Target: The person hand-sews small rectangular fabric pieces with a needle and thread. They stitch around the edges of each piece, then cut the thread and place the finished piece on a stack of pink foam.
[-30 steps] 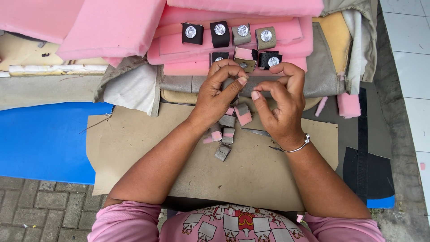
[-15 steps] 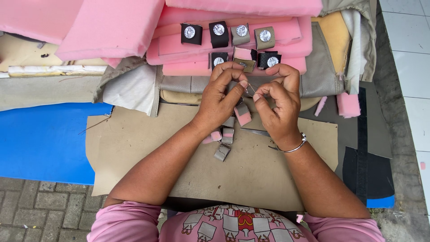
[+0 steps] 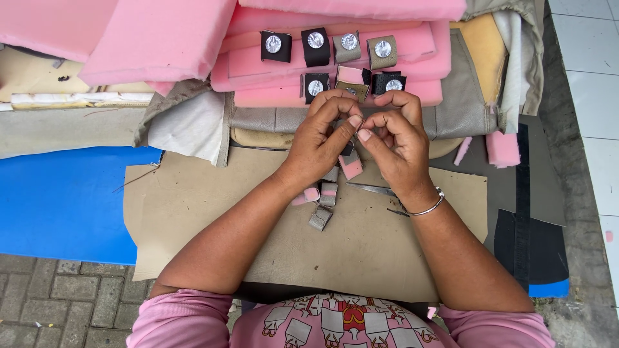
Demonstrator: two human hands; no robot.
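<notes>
Fingertips of the left hand (image 3: 319, 138) and right hand (image 3: 396, 142) pinch one small grey fabric piece (image 3: 348, 149) between them, just near of the pink foam stack (image 3: 335, 61). A loose pinch could drop it among the scraps (image 3: 324, 196).

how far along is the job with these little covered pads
Done: six finished pieces with silver discs sit on the pink foam stack. In hand: left hand and right hand pinch one small piece together. Left: a few loose strips on the tan sheet.
</notes>
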